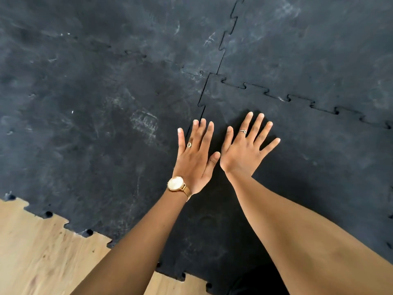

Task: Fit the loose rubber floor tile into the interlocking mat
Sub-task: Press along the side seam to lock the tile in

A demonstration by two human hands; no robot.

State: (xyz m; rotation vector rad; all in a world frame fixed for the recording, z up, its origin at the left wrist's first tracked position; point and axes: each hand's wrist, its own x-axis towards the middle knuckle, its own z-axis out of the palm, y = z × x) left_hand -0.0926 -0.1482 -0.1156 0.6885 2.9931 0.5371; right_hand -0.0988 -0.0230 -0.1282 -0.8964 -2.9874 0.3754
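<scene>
A black rubber tile (308,167) lies at the lower right, its toothed top and left edges meeting the neighbouring tiles of the black interlocking mat (95,103). Its top seam shows dark gaps between the teeth. My left hand (194,158), wearing a gold watch and a ring, lies flat with fingers spread over the tile's left seam. Beside it, my right hand (247,147), also ringed, rests flat and spread on the tile itself. Neither hand holds anything.
Light wooden floor (42,252) shows at the lower left, beyond the mat's toothed outer edge. Other mat tiles stretch to the top and right with a visible seam (225,41) running upward.
</scene>
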